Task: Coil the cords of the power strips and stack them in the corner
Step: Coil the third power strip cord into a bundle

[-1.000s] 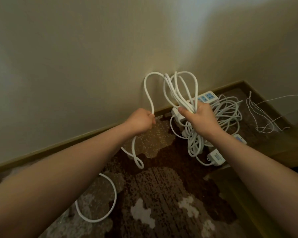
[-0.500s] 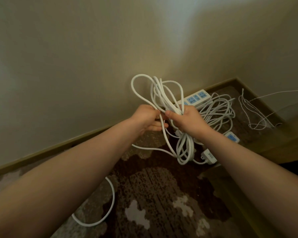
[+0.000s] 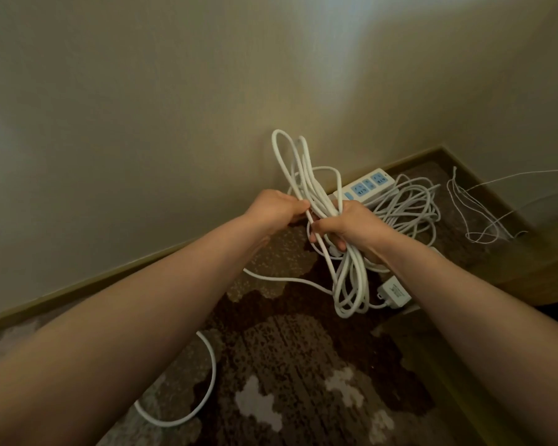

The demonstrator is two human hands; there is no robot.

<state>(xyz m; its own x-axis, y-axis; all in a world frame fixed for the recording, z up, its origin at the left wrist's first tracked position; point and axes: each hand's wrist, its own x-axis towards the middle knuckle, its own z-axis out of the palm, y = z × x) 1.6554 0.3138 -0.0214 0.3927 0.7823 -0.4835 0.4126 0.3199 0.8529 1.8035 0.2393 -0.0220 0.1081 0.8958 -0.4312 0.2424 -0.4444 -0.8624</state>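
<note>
Above the carpet, held up in front of the wall, the coiled cord (image 3: 306, 188) sits in my right hand (image 3: 345, 225), whose fingers are curled tight round the middle of the bundle. Its loops rise toward 12 o'clock and hang down toward 6 o'clock, where they end just beside a white plug block (image 3: 395, 292) on the floor. My left hand (image 3: 276, 209) closes on the cord at 9 o'clock of the bundle, thumb and fingers pinching a strand right against the right hand. From there the loose tail (image 3: 203, 391) runs down to the carpet (image 3: 303, 365) and curves away toward 7 o'clock (I cannot see where it ends).

Beyond my right hand, toward 1 o'clock, a power strip (image 3: 366, 186) with blue sockets lies against the baseboard (image 3: 78, 286), with its coil (image 3: 409, 207) of white cord just beside it toward 3 o'clock. Farther toward 3 o'clock, in the corner, thin white wire (image 3: 474, 214) loops over the floor, one strand leading off to the right edge.
</note>
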